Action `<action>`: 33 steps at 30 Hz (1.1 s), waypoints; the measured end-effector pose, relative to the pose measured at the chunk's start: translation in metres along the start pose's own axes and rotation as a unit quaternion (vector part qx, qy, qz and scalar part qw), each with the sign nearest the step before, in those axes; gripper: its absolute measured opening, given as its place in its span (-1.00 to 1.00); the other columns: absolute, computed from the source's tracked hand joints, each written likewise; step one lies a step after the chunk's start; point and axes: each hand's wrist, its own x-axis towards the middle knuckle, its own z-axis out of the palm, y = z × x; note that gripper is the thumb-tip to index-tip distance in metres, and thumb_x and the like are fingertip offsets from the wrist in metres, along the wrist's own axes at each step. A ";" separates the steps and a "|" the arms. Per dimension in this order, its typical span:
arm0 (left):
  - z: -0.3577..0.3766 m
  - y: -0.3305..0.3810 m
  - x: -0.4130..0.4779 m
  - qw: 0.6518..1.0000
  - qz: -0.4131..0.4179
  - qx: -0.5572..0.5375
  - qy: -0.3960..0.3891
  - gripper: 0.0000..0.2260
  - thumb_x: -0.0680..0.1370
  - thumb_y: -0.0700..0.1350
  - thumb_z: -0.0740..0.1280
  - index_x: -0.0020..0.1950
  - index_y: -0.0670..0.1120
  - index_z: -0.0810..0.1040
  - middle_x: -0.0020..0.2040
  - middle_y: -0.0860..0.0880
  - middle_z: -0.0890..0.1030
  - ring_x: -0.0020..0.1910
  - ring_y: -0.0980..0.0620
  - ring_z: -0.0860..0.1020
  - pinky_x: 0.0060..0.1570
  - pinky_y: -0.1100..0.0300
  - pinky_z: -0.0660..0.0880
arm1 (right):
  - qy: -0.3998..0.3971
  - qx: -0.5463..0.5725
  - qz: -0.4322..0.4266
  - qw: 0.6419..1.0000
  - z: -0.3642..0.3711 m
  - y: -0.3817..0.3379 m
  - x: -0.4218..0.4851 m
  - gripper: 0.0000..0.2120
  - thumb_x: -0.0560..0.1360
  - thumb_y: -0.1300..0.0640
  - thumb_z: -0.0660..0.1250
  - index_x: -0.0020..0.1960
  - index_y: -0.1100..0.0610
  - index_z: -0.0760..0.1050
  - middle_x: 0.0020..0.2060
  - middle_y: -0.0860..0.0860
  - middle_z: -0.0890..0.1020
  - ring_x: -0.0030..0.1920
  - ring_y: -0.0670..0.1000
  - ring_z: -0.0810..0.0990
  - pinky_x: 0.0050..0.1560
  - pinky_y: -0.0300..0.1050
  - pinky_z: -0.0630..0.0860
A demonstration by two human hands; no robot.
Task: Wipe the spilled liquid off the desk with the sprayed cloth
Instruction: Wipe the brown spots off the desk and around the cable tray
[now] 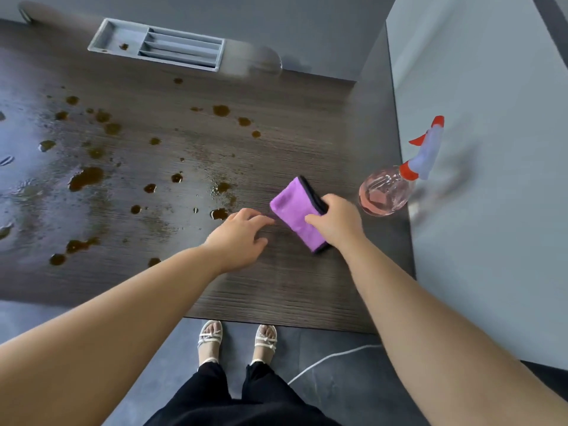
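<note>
Spilled liquid (86,178) — glossy brown drops and puddles — dots the dark wood-grain desk (276,287) at left and centre, its far left lost in glare. Left hand (239,238) rests there, fingers loosely spread, holding nothing, just beside the cloth (292,210). That folded purple plush rectangle, dark-edged, sits right of centre — the right hand (336,224) grips its right edge, hiding part. A clear round spray bottle (384,192) stands further right.

Head view, steeply downward, desk (276,287) seemingly close

bright daylight; glare on wet desk (27,167) left; wide-angle edges bowed; bottle (387,192) blurred
</note>
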 end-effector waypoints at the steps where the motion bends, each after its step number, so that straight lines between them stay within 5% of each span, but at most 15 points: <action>1: -0.003 -0.006 -0.005 1.000 -0.004 -0.005 0.014 -0.60 0.58 -0.05 0.22 0.43 0.08 0.32 0.41 -0.01 0.30 0.39 -0.05 0.26 0.34 0.07 0.28 | 0.056 0.003 -0.032 0.998 -0.006 0.002 -0.004 -0.82 0.39 0.18 0.38 -0.03 0.17 0.51 -0.12 0.06 0.56 -0.09 0.12 0.54 -0.24 -0.11 0.34; 3: -0.007 -0.015 -0.016 0.999 -0.019 -0.015 0.037 -0.61 0.58 -0.04 0.22 0.41 0.07 0.34 0.40 -0.02 0.33 0.40 -0.06 0.26 0.34 0.05 0.26 | 0.170 -0.039 -0.127 0.976 -0.017 0.007 -0.013 -0.79 0.33 0.30 0.41 -0.04 0.23 0.51 -0.09 0.13 0.52 -0.15 0.16 0.51 -0.30 -0.11 0.35; 5: -0.006 -0.022 -0.026 0.998 -0.033 -0.018 0.048 -0.63 0.58 -0.03 0.22 0.40 0.06 0.35 0.40 -0.02 0.35 0.40 -0.06 0.26 0.35 0.05 0.25 | 0.195 -0.108 -0.197 0.955 -0.016 0.012 -0.022 -0.71 0.24 0.35 0.48 -0.07 0.26 0.51 -0.08 0.17 0.51 -0.13 0.20 0.51 -0.34 -0.12 0.37; 10: 0.011 -0.029 -0.045 0.998 -0.036 -0.009 0.043 -0.63 0.59 0.00 0.20 0.40 0.07 0.34 0.38 0.02 0.36 0.40 -0.03 0.23 0.36 0.10 0.22 | -0.010 -0.249 -0.204 0.947 0.025 0.032 -0.051 -0.46 0.25 -0.09 0.55 0.11 0.16 0.52 0.21 0.08 0.47 0.14 0.18 0.44 0.05 0.09 0.51; 12: 0.016 -0.032 -0.050 0.998 -0.040 0.000 0.049 -0.63 0.59 0.01 0.19 0.40 0.08 0.34 0.37 0.03 0.36 0.40 -0.02 0.22 0.36 0.11 0.22 | 0.004 -0.229 -0.211 0.950 0.037 0.031 -0.051 -0.31 0.27 -0.20 0.49 0.27 0.15 0.46 0.35 0.13 0.40 0.31 0.25 0.36 0.27 0.21 0.37; 16: 0.017 -0.035 -0.053 0.996 -0.047 0.042 0.069 -0.62 0.59 0.00 0.18 0.42 0.08 0.32 0.38 0.03 0.33 0.42 -0.04 0.17 0.36 0.08 0.23 | -0.047 -0.273 -0.219 0.936 0.050 0.032 -0.037 -0.29 0.55 -0.25 0.13 0.56 0.01 -0.05 0.56 0.04 -0.06 0.53 0.21 -0.09 0.48 0.16 -0.08; 21: 0.010 -0.056 -0.058 0.989 -0.096 0.077 0.081 -0.58 0.58 -0.02 0.19 0.44 0.03 0.28 0.43 0.00 0.27 0.44 -0.08 0.15 0.37 0.00 0.22 | -0.037 -0.290 -0.305 0.907 0.052 0.055 -0.038 -0.43 0.57 -0.15 0.00 0.49 0.08 0.24 0.48 0.08 0.28 0.43 0.27 0.28 0.31 0.25 0.37; 27: -0.007 -0.085 -0.051 0.985 -0.130 0.083 0.080 -0.51 0.54 -0.12 0.21 0.47 -0.03 0.25 0.47 -0.03 0.24 0.47 -0.09 0.14 0.40 -0.02 0.19 | 0.028 -0.245 -0.175 0.953 0.089 -0.015 -0.018 -0.45 0.62 -0.14 0.01 0.56 -0.02 0.00 0.55 0.03 0.03 0.51 0.24 0.04 0.43 0.22 0.10; 31: -0.014 -0.097 -0.049 0.986 -0.132 0.097 0.045 -0.47 0.54 -0.10 0.20 0.50 -0.06 0.17 0.50 -0.03 0.18 0.48 -0.09 0.12 0.40 0.01 0.21 | -0.022 -0.266 -0.341 0.901 0.102 -0.023 -0.038 -0.47 0.61 -0.12 -0.03 0.54 -0.03 0.06 0.52 0.06 0.19 0.46 0.26 0.22 0.37 0.24 0.23; 33: -0.017 -0.103 -0.049 0.987 -0.120 0.105 0.026 -0.43 0.54 -0.08 0.20 0.52 -0.06 0.12 0.50 -0.02 0.15 0.47 -0.08 0.11 0.40 0.03 0.22 | -0.027 -0.271 -0.359 0.893 0.092 -0.002 -0.033 -0.47 0.59 -0.12 -0.04 0.53 -0.03 0.06 0.50 0.04 0.23 0.43 0.27 0.27 0.35 0.27 0.28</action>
